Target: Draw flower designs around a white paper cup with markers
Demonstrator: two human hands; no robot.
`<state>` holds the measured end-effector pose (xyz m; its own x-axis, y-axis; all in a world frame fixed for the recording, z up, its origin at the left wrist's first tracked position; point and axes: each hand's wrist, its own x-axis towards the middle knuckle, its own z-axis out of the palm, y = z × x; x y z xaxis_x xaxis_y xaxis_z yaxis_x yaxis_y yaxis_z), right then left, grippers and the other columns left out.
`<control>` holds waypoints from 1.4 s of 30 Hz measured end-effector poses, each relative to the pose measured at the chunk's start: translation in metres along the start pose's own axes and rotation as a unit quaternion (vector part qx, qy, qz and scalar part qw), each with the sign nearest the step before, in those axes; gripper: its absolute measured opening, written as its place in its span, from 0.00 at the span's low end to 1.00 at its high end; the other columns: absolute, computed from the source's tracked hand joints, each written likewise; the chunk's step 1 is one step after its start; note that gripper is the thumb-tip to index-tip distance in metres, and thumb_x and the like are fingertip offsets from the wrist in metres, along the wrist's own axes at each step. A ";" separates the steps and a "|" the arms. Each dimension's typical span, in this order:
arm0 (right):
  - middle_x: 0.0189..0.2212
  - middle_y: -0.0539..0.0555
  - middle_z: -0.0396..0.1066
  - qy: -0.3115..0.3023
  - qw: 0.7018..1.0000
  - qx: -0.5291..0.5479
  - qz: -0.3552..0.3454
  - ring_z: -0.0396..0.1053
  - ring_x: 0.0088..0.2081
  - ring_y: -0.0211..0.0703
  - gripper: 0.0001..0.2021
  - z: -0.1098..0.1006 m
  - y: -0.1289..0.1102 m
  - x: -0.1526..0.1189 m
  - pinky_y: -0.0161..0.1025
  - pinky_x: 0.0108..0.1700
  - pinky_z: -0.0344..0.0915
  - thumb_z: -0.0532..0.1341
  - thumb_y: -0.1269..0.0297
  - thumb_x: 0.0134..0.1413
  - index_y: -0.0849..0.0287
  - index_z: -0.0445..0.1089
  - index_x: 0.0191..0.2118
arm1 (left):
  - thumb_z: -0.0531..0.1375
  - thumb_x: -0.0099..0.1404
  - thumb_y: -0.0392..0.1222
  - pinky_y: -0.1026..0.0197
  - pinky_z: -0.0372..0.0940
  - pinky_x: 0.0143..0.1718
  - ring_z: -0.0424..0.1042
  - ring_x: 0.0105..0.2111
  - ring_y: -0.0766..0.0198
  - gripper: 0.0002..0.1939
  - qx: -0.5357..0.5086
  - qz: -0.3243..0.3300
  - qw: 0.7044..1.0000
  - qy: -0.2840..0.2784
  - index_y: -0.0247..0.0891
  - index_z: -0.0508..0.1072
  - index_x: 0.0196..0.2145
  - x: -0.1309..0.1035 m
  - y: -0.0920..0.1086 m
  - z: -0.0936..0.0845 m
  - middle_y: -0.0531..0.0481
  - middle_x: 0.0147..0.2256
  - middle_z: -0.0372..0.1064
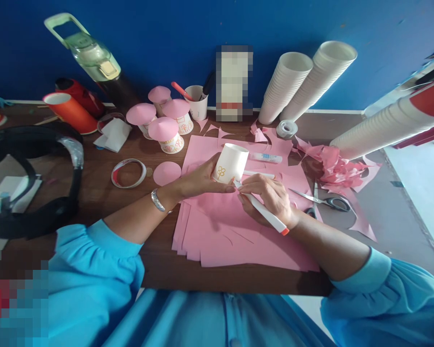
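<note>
My left hand (pixel 205 177) grips a white paper cup (pixel 231 161), which is tilted with its base upward. A small yellow-orange flower is drawn on the cup's side, close to the rim. In my right hand (pixel 269 197) is a marker pen (pixel 266 214), white with an orange end, its tip at the cup's lower edge. Beneath both hands lies a stack of pink paper sheets (pixel 238 246). Several finished-looking cups with pink cone tops (pixel 166 129) stand behind and left; red and orange drawings show on some of them. A flat pink cone (pixel 167 173) lies near my left wrist.
Scissors (pixel 332 202), crumpled pink scraps (pixel 341 168) and a glue stick (pixel 266 157) lie to the right. Stacked paper cups (pixel 287 86) lean by the blue wall, near a tape roll (pixel 286 128). At left are another tape ring (pixel 128 173), a bottle (pixel 94 60) and a black headband-like object (pixel 72 207).
</note>
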<state>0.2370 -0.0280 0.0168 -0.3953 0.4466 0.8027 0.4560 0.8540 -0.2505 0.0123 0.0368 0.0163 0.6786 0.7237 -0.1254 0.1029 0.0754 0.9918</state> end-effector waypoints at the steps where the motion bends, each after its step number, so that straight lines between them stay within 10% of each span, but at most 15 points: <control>1: 0.33 0.49 0.78 0.000 1.000 0.001 -0.001 0.80 0.33 0.42 0.11 0.000 0.000 0.000 0.38 0.31 0.76 0.62 0.76 0.68 0.53 0.69 0.50 | 0.78 0.59 0.50 0.46 0.71 0.55 0.74 0.58 0.45 0.35 0.001 0.000 1.000 0.002 0.43 0.69 0.58 0.000 0.000 0.000 0.43 0.51 0.75; 42: 0.35 0.49 0.77 0.016 0.999 0.018 0.041 0.81 0.35 0.43 0.12 0.002 -0.001 -0.002 0.38 0.34 0.79 0.64 0.77 0.67 0.53 0.70 0.50 | 0.78 0.59 0.50 0.44 0.73 0.57 0.74 0.60 0.43 0.37 0.001 0.008 1.000 -0.004 0.44 0.70 0.61 0.000 -0.001 -0.001 0.42 0.52 0.77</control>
<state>0.2361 -0.0293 0.0145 -0.3315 0.5070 0.7957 0.4563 0.8243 -0.3351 0.0115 0.0373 0.0150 0.6855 0.7199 -0.1089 0.0924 0.0624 0.9938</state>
